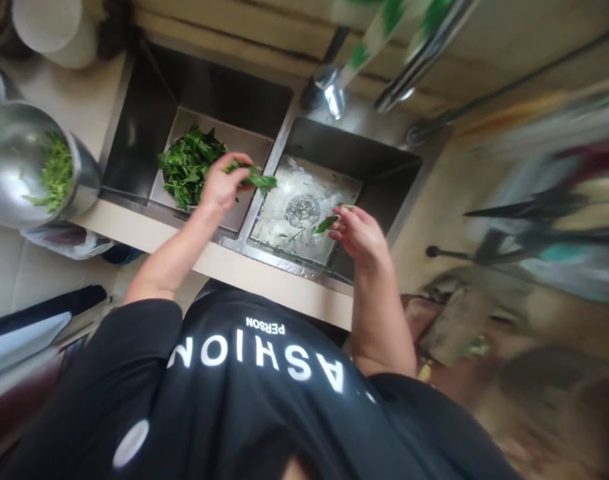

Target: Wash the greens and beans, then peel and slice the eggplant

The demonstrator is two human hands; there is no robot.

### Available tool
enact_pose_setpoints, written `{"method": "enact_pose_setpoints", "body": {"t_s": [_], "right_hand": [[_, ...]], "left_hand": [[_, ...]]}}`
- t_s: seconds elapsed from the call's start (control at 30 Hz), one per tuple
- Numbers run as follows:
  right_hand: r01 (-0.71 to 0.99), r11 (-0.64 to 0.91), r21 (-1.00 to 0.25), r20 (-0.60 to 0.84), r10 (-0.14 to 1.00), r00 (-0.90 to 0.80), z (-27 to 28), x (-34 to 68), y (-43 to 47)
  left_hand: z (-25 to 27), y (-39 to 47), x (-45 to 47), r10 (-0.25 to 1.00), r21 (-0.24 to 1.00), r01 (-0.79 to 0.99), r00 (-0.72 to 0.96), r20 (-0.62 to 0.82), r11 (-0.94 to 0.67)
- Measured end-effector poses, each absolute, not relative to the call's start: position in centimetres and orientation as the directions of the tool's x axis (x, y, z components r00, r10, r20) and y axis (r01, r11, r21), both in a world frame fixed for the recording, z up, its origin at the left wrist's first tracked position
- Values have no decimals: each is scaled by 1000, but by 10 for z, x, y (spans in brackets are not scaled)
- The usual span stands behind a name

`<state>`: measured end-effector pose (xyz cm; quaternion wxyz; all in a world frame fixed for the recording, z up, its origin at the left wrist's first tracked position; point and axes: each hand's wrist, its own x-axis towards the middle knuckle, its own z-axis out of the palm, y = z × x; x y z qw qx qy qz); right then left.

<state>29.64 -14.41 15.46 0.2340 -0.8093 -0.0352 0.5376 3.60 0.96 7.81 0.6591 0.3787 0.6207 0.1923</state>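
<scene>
So the leafy sprig point(265, 181) is pinched in the fingers of the left hand point(223, 181), up over the divider between the two sink basins, and the right hand point(360, 233) has a small green leaf point(325, 224) gripped by its fingertips above the wet right basin point(388, 200). Big heap of greens point(190, 165) sits in the left basin point(247, 148), and further left there's a metal bowl point(9, 170) with paler green pieces point(55, 175) in it, plus a chrome faucet point(333, 97) behind the sink.
</scene>
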Motion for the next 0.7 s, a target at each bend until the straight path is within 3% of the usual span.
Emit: {"method": "enact_pose_setpoints", "body": {"t_s": [0.07, 0.2, 0.3, 0.43, 0.57, 0.7], "right_hand": [[-176, -910, -376, -847, 261, 464, 142, 298, -158], [-47, -968, -246, -849, 192, 492, 116, 296, -172], [211, -954, -212, -795, 294, 530, 90, 296, -162], [622, -771, -136, -725, 505, 468, 49, 286, -131], [773, -630, 70, -853, 363, 374, 25, 259, -113], [784, -615, 82, -838, 383, 388, 41, 262, -119]], "left_hand": [[59, 40, -3, 744, 737, 266, 95, -662, 622], [7, 86, -71, 843, 704, 624, 132, -521, 338], [-27, 104, -99, 803, 598, 778, 226, -552, 192], [-51, 106, -103, 682, 545, 818, 293, -671, 185], [-54, 99, -97, 563, 474, 870, 326, -759, 136], [-57, 93, -102, 533, 480, 877, 392, -750, 31]]}}
